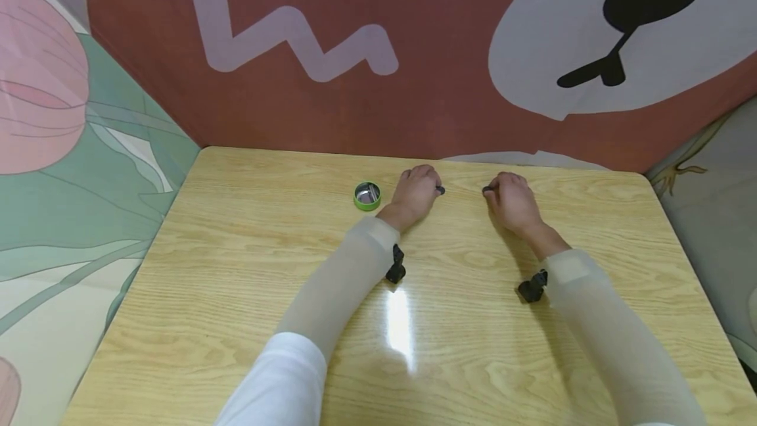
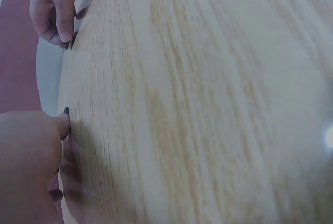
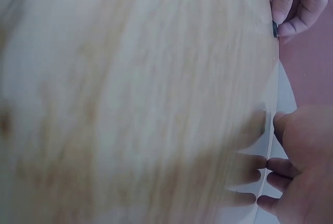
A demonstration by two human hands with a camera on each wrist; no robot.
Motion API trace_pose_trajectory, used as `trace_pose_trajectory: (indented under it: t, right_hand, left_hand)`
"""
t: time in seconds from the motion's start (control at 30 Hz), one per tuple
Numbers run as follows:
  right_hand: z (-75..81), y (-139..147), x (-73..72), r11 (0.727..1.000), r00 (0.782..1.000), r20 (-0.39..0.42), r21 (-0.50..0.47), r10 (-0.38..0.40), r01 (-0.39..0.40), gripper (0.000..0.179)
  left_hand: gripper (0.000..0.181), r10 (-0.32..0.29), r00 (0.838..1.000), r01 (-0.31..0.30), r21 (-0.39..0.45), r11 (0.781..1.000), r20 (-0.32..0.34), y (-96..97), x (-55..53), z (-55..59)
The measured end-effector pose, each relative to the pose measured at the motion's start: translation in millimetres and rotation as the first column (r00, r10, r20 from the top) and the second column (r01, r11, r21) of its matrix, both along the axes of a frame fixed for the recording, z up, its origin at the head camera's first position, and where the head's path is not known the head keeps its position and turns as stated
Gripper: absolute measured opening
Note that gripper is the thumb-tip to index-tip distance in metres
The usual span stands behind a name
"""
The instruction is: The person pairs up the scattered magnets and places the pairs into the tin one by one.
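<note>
Near the table's far edge, my left hand (image 1: 416, 189) pinches a small dark piece (image 1: 440, 190) between thumb and finger. Across a short gap to its right, my right hand (image 1: 513, 202) pinches a similar small dark piece (image 1: 487, 189). Both pieces are held low, close to the tabletop, and point toward each other without touching. The left wrist view shows the tip of the left piece (image 2: 66, 111) beyond the thumb. In the right wrist view my right hand (image 3: 307, 161) hides its own piece. What kind of pieces they are is too small to tell.
A round tin (image 1: 357, 203) with a green rim and silvery inside stands left of my left hand, with something shiny in it. The wood-grain table (image 1: 236, 268) meets a reddish-brown printed backdrop (image 1: 414, 117) at its far edge. Each wrist bears a small black camera (image 1: 395, 265).
</note>
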State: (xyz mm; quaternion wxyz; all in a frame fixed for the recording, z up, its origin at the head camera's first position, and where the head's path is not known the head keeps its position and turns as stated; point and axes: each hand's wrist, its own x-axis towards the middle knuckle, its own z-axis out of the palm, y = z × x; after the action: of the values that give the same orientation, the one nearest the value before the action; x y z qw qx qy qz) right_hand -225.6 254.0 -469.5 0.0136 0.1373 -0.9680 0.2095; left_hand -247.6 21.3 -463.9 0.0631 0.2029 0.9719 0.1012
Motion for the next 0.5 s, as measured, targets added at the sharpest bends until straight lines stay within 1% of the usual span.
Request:
trace_pose_trajectory:
  t: [0.13,0.37,0.5]
  right_hand:
    - [-1.7,-4,-0.1,1.0,0.999,-0.038,0.001,0.022,-0.022,0.027]
    - [-3.0,-12,-1.1,0.998,0.996,-0.061,-0.013,0.067,-0.068,0.023]
    - [-4.5,-18,-3.2,0.994,0.99,-0.096,-0.03,0.102,-0.105,0.021]
  left_hand:
    - [0.028,-0.006,1.0,0.006,0.001,1.0,-0.003,1.6,-0.1,-0.1]
    - [0.029,0.007,1.0,-0.007,0.008,1.0,-0.009,3.0,-0.1,0.2]
    - [0.029,0.002,1.0,-0.002,0.001,1.0,-0.017,3.5,-0.4,-0.8]
